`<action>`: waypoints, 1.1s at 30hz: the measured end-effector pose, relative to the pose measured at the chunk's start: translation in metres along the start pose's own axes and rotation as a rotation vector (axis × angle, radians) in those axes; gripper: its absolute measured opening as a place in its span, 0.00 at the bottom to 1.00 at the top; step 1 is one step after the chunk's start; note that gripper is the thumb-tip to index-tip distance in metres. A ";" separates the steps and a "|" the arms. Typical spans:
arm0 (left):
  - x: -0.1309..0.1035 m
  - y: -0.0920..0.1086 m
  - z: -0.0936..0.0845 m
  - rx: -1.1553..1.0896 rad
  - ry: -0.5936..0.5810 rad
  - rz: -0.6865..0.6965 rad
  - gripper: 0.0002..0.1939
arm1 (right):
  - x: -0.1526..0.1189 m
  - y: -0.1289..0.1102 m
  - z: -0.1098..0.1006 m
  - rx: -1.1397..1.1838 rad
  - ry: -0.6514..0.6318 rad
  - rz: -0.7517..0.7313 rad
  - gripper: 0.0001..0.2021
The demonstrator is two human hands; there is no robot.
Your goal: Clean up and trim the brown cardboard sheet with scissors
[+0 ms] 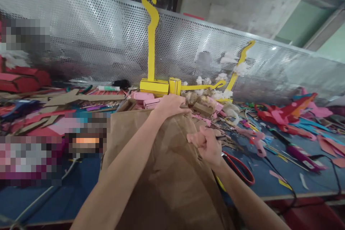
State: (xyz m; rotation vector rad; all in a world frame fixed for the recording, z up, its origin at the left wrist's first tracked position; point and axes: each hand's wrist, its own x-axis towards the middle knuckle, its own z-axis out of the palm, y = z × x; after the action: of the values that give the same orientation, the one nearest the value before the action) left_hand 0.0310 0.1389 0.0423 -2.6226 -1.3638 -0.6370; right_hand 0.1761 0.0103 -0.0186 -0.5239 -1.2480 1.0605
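Note:
In front of me stands a large brown paper-covered cardboard piece (161,165), wrinkled, with its top edge away from me. My left hand (171,106) lies over that far top edge, its fingers bent across the rim toward the right corner. My right hand (208,147) is closed at the right edge, its thumb side against the brown paper. A short dark thin tip pokes out of the right fist; what it belongs to is hidden. Red-handled scissors (244,170) lie on the table just right of the right hand.
Yellow hook-shaped cutouts on boxes (154,87) stand behind, against a perforated metal screen (107,39). A pink glue gun (257,142) and a purple corded tool (303,156) lie right on the blue table (269,187). Paper scraps, pink boxes and cardboard strips (72,97) crowd the back.

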 end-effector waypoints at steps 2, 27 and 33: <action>-0.002 0.005 0.009 0.009 -0.010 -0.077 0.32 | -0.005 0.007 -0.002 0.001 0.016 -0.033 0.35; -0.009 0.037 0.019 -0.064 0.099 -0.321 0.39 | -0.047 -0.011 0.003 -0.230 0.220 -0.140 0.28; -0.009 0.042 0.022 -0.078 0.088 -0.272 0.41 | -0.044 -0.006 0.006 -0.202 0.322 -0.115 0.29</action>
State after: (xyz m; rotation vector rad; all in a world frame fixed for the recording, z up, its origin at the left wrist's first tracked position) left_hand 0.0676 0.1140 0.0221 -2.4518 -1.7170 -0.8451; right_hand 0.1745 -0.0319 -0.0341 -0.7374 -1.0888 0.7235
